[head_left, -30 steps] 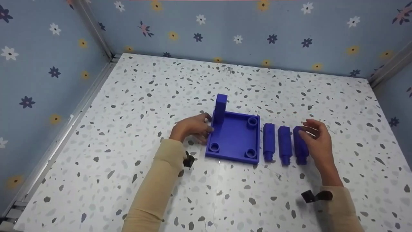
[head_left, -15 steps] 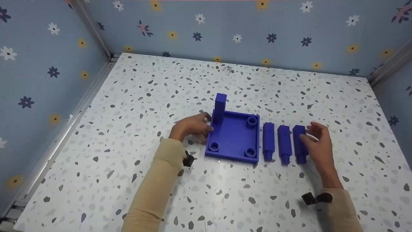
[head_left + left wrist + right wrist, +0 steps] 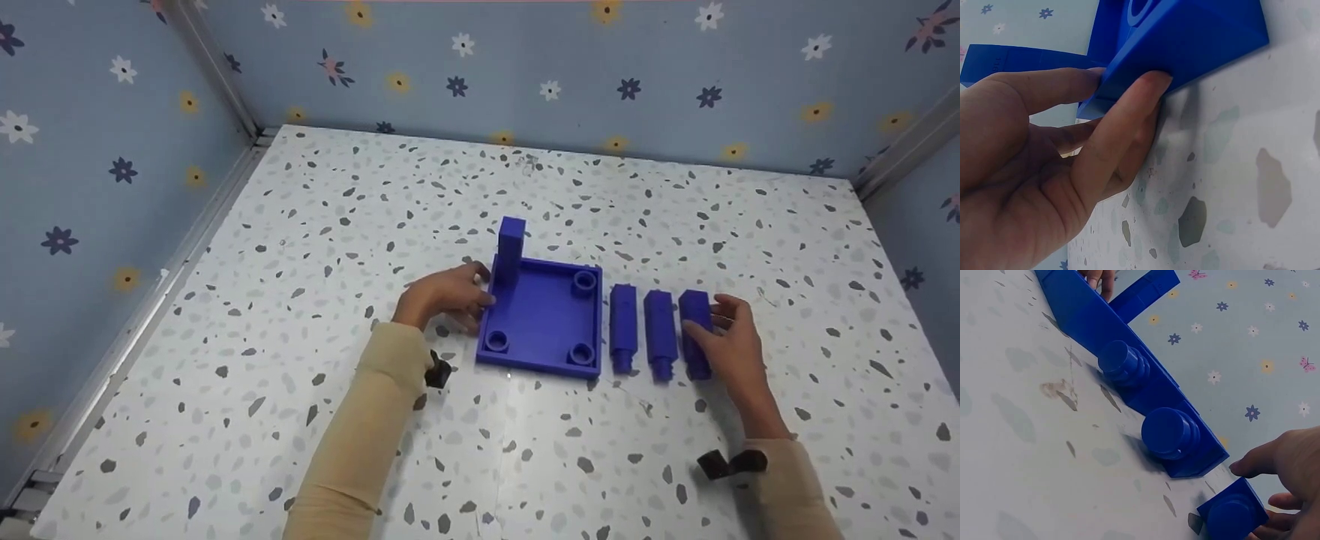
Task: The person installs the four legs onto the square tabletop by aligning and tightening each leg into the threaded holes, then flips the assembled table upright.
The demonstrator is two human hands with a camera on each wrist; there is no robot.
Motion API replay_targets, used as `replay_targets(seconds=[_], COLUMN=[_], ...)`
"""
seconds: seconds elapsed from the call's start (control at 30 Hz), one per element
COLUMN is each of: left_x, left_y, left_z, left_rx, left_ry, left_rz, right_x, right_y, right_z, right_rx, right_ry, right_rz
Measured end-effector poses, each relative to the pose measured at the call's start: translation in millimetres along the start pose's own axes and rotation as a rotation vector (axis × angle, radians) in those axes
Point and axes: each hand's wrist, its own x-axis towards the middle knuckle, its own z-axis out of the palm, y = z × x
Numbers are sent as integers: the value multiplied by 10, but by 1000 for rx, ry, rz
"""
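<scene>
A blue square toy tabletop (image 3: pixel 544 319) lies underside up, with round sockets at three corners. One blue leg (image 3: pixel 511 244) stands upright at its far left corner. My left hand (image 3: pixel 446 294) holds the tabletop's left rim; in the left wrist view the thumb and fingers (image 3: pixel 1129 140) meet its edge. To the right lie three loose blue legs, pegs toward me: the first (image 3: pixel 624 322), the middle one (image 3: pixel 659 330) and the rightmost leg (image 3: pixel 695 337). My right hand (image 3: pixel 735 341) straddles the rightmost leg, thumb over its left edge and fingers along its right side.
A white speckled table (image 3: pixel 375 202) carries everything. Blue flowered panels (image 3: pixel 510 67) rise behind it and at both sides, with metal frame bars (image 3: pixel 217 67) at the corners. Each sleeve cuff has a black wrist camera mount (image 3: pixel 731 463).
My right hand has come in closer round the rightmost leg, its thumb now over the leg's left edge. The left hand stays on the rim, and the pieces have not visibly moved.
</scene>
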Motion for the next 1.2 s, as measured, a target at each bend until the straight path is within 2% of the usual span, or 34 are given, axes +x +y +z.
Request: replay_targets(seconds=[0.13, 0.4, 0.67, 0.87, 0.97, 1.03, 1.2], left_x=[-1, 17, 16, 19, 11, 6, -1], left_y=[-9, -30, -37, -38, -37, -35, -25], left_z=[6, 21, 19, 18, 16, 15, 8], left_rx=[0, -50, -34, -24, -23, -28, -30], left_ry=[-6, -5, 9, 10, 8, 8, 7], left_rz=[-9, 16, 6, 11, 17, 16, 19], right_x=[9, 28, 37, 59, 74, 82, 98], right_y=[-4, -1, -4, 10, 0, -10, -40], right_z=[-3, -64, -150, -193, -212, -224, -265], right_rx=[-6, -35, -105, -99, -31, 58, 384], right_ry=[16, 25, -28, -41, -37, -36, -57], right_rz=[30, 102, 122, 143, 199, 243, 303])
